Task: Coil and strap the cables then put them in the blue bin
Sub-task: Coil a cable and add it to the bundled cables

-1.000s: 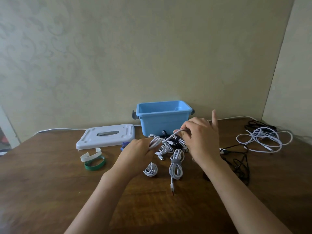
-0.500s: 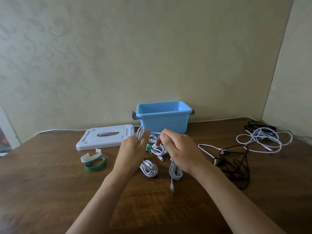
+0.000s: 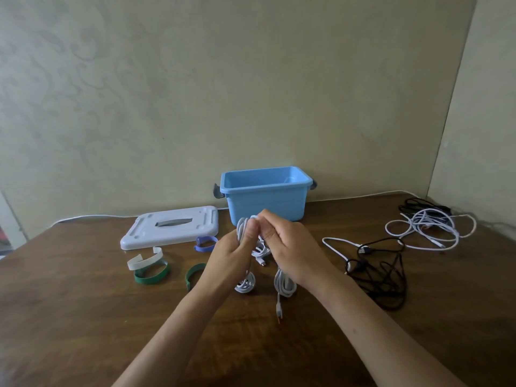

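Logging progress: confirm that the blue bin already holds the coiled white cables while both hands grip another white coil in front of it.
Not quite. In the head view the blue bin looks empty; the finished white coils lie on the table. The rest stands: the left hand and right hand grip a white coil in front of the bin.

Dark wood table (image 3: pixel 83 317) vs pale patterned wall (image 3: pixel 195 93), corner at rt.

bin (image 3: pixel 265 203) light blue, grey handles | lid (image 3: pixel 170 229) pale grey-white | straps: white (image 3: pixel 143 259), green (image 3: pixel 152 275), dark green (image 3: pixel 192 273), violet-blue (image 3: pixel 205 243) | cables: white (image 3: pixel 427 231), black (image 3: pixel 382 270) | table (image 3: pixel 83 317) dark brown woodgrain | wall (image 3: pixel 195 93) beige, faint swirls
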